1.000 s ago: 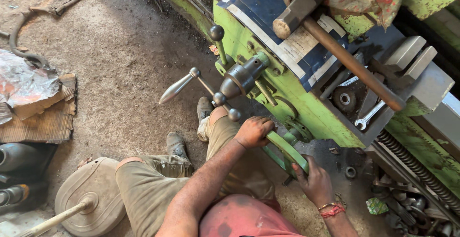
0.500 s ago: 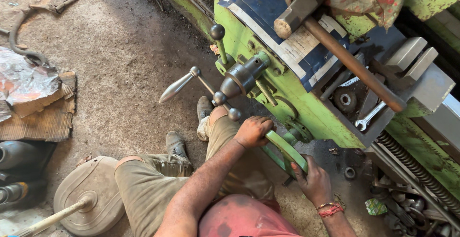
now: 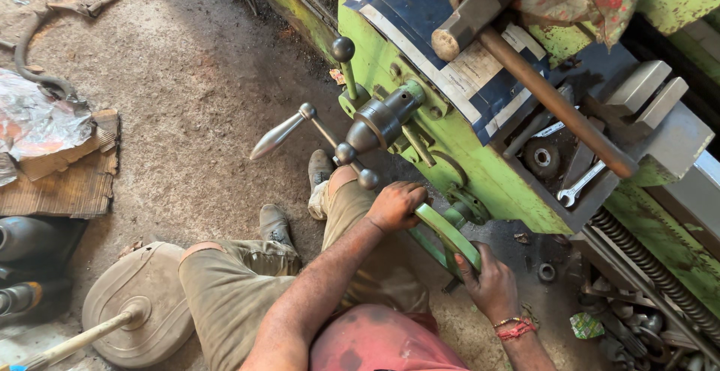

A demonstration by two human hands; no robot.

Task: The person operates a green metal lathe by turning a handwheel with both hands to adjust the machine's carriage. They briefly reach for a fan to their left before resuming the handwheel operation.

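Observation:
My left hand (image 3: 395,206) is closed over the upper end of a green handwheel (image 3: 448,236) on the front of a green lathe (image 3: 487,176). At the wheel's lower edge, my right hand (image 3: 491,287), with a red thread band at the wrist, grips the rim. I squat on the dirt floor with my knees bent and both shoes near the machine's base. Just above my left hand, a dark hub carries a crank with a silver handle (image 3: 276,136) and a ball-topped lever (image 3: 343,50).
A big hammer (image 3: 540,79) with a wooden shaft lies across the lathe top, a spanner (image 3: 577,185) below it. Round metal plate on a stick (image 3: 142,303) by my left knee. Cardboard and foil (image 3: 52,161) at left; a lead screw (image 3: 660,273) at right.

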